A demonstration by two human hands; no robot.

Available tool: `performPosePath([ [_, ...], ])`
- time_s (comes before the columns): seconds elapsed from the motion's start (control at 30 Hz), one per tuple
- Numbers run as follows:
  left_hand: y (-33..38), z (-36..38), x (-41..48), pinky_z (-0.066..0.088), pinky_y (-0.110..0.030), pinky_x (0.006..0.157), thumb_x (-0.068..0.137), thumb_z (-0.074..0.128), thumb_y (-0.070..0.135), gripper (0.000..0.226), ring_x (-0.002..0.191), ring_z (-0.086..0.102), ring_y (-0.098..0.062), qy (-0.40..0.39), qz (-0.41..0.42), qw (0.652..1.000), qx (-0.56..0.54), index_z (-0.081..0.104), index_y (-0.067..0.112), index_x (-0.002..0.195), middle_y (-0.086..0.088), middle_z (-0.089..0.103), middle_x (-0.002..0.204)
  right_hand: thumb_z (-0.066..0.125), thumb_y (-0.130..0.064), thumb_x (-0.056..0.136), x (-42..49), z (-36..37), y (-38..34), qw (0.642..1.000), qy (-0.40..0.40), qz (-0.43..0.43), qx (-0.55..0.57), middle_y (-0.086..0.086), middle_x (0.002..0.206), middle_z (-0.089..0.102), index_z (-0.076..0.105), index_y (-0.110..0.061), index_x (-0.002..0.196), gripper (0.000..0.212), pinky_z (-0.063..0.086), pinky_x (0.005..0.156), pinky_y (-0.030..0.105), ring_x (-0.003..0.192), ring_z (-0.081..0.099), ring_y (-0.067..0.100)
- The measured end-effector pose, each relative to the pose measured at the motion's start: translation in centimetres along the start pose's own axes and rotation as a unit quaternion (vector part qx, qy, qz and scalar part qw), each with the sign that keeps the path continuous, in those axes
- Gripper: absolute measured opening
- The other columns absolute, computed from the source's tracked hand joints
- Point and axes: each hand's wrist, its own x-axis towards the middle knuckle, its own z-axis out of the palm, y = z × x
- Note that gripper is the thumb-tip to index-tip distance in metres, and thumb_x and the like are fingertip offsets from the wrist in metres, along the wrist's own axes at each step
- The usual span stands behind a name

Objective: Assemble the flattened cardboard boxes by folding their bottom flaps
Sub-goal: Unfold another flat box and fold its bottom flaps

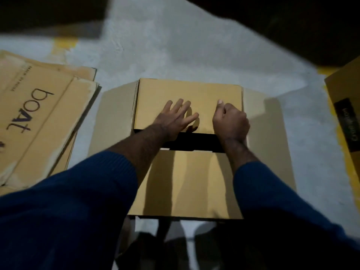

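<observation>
A brown cardboard box (187, 184) stands on the floor in front of me with its flaps facing up. The far flap (194, 90) and the near flap lie folded inward, with a dark gap (194, 142) between them. Two side flaps (115, 114) spread outward to the left and right. My left hand (175, 118) rests flat on the far flap, fingers spread. My right hand (229, 121) is curled into a fist with the thumb out, pressing on the same flap near the gap.
A stack of flattened cardboard boxes (39, 117) printed "boat" lies at the left. Another cardboard box (346, 114) with a dark label sits at the right edge. The floor (175, 45) is grey with yellow markings. Dark shapes fill the top corners.
</observation>
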Motion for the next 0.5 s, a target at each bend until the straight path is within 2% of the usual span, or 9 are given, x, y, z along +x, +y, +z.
performPosePath([
  [0.07, -1.6, -1.7, 0.1, 0.03, -0.058, 0.109, 0.077, 0.073, 0.044, 0.097, 0.144, 0.026, -0.038, 0.004, 0.013, 0.999, -0.033, 0.017, 0.03, 0.154, -0.021, 0.018, 0.161, 0.051, -0.038, 0.104, -2.5, -0.2, -1.7, 0.993, 0.048, -0.049, 0.094, 0.01, 0.066, 0.065, 0.067, -0.012, 0.075, 0.042, 0.032, 0.055, 0.028, 0.056, 0.055, 0.029],
  [0.13, -3.5, -4.1, -0.3, 0.027, -0.058, 0.108, 0.076, 0.069, 0.05, 0.09, 0.142, 0.031, -0.035, 0.036, -0.011, 0.997, -0.071, 0.027, 0.028, 0.153, -0.018, 0.025, 0.158, 0.054, -0.033, 0.103, -4.0, -0.2, -3.2, 0.976, 0.08, -0.119, 0.163, 0.006, 0.059, 0.058, 0.059, -0.015, 0.067, 0.041, 0.032, 0.049, 0.029, 0.05, 0.048, 0.025],
  [0.2, -5.7, -6.9, -0.6, 0.026, -0.056, 0.106, 0.076, 0.062, 0.046, 0.077, 0.136, 0.04, -0.034, 0.113, -0.103, 0.981, -0.116, 0.041, 0.024, 0.147, -0.017, 0.038, 0.15, 0.055, -0.03, 0.103, -3.9, -0.2, -4.7, 0.957, 0.105, -0.176, 0.207, -0.001, 0.056, 0.049, 0.053, -0.017, 0.063, 0.042, 0.03, 0.049, 0.028, 0.048, 0.043, 0.021],
  [0.3, -9.7, -10.6, 0.3, 0.035, -0.052, 0.098, 0.076, 0.055, 0.018, 0.061, 0.126, 0.046, -0.038, 0.277, -0.291, 0.915, -0.039, 0.047, 0.015, 0.136, -0.02, 0.051, 0.138, 0.055, -0.027, 0.103, -1.6, 0.0, -6.4, 0.944, 0.088, -0.246, 0.201, -0.01, 0.062, 0.041, 0.049, -0.025, 0.068, 0.035, 0.024, 0.052, 0.023, 0.054, 0.037, 0.01],
  [0.37, -12.2, -12.1, 1.3, 0.036, -0.05, 0.095, 0.071, 0.049, 0.005, 0.063, 0.127, 0.041, -0.04, 0.31, -0.364, 0.878, -0.022, 0.041, 0.013, 0.134, -0.022, 0.05, 0.138, 0.054, -0.031, 0.102, 1.3, 0.9, -7.2, 0.957, 0.019, -0.274, 0.095, -0.005, 0.08, 0.055, 0.061, -0.021, 0.088, 0.018, 0.039, 0.059, 0.027, 0.071, 0.05, 0.012],
  [0.4, -13.1, -12.1, 1.9, 0.036, -0.05, 0.096, 0.073, 0.05, 0.003, 0.064, 0.127, 0.04, -0.041, 0.292, -0.365, 0.884, -0.028, 0.04, 0.012, 0.135, -0.023, 0.048, 0.139, 0.056, -0.032, 0.1, 3.2, 1.8, -7.4, 0.96, -0.027, -0.279, 0.026, -0.001, 0.1, 0.062, 0.065, -0.02, 0.109, 0.017, 0.05, 0.073, 0.032, 0.09, 0.057, 0.015],
  [0.43, -13.6, -11.7, 2.5, 0.036, -0.05, 0.098, 0.076, 0.052, 0.002, 0.063, 0.128, 0.042, -0.041, 0.264, -0.345, 0.9, -0.038, 0.04, 0.012, 0.137, -0.022, 0.045, 0.141, 0.06, -0.032, 0.097, 5.4, 2.4, -7.7, 0.956, -0.076, -0.28, -0.04, 0.004, 0.125, 0.06, 0.059, -0.022, 0.132, 0.036, 0.051, 0.092, 0.038, 0.114, 0.056, 0.02],
  [0.47, -13.9, -10.8, 3.0, 0.036, -0.05, 0.099, 0.078, 0.056, 0.002, 0.062, 0.128, 0.042, -0.041, 0.239, -0.307, 0.92, -0.044, 0.041, 0.011, 0.137, -0.022, 0.044, 0.141, 0.065, -0.031, 0.093, 7.7, 3.1, -7.8, 0.946, -0.123, -0.284, -0.095, 0.008, 0.144, 0.05, 0.048, -0.024, 0.146, 0.056, 0.045, 0.106, 0.043, 0.133, 0.047, 0.026],
  [0.5, -13.9, -9.6, 3.6, 0.037, -0.051, 0.099, 0.079, 0.06, 0.002, 0.059, 0.126, 0.044, -0.041, 0.222, -0.262, 0.938, -0.044, 0.044, 0.011, 0.136, -0.02, 0.045, 0.139, 0.07, -0.03, 0.089, 9.9, 3.7, -7.8, 0.936, -0.151, -0.289, -0.133, 0.011, 0.153, 0.04, 0.04, -0.025, 0.152, 0.069, 0.04, 0.113, 0.048, 0.142, 0.038, 0.03],
])
